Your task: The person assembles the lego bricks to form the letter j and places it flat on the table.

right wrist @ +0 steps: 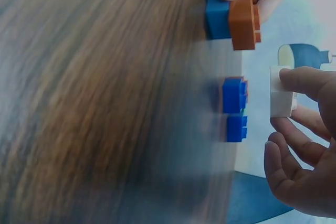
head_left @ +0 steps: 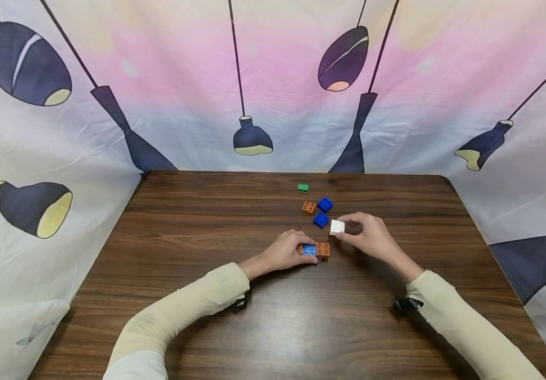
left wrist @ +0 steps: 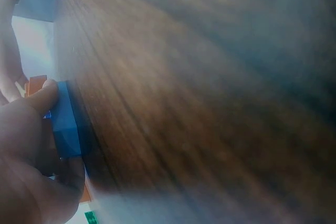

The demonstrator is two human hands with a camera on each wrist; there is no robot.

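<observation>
My left hand (head_left: 288,250) grips a small assembly of toy building bricks between thumb and fingers, close over the table. Its lower layer is a long blue brick (left wrist: 66,124); on top sit an orange brick (head_left: 322,250) at the right end, a lighter blue brick (head_left: 308,249) in the middle and more orange at the left, partly hidden by my fingers. Just up and to the right, my right hand (head_left: 370,236) pinches a white brick (head_left: 336,227) between thumb and fingertips. In the right wrist view that white brick is held above the table, studs up.
Behind the hands lie two dark blue bricks (head_left: 321,220), an orange brick (head_left: 308,207) and, farther back, a small green brick (head_left: 303,188). The brown wooden table (head_left: 197,211) ends at a hanging cloth (head_left: 197,105) printed with lamps.
</observation>
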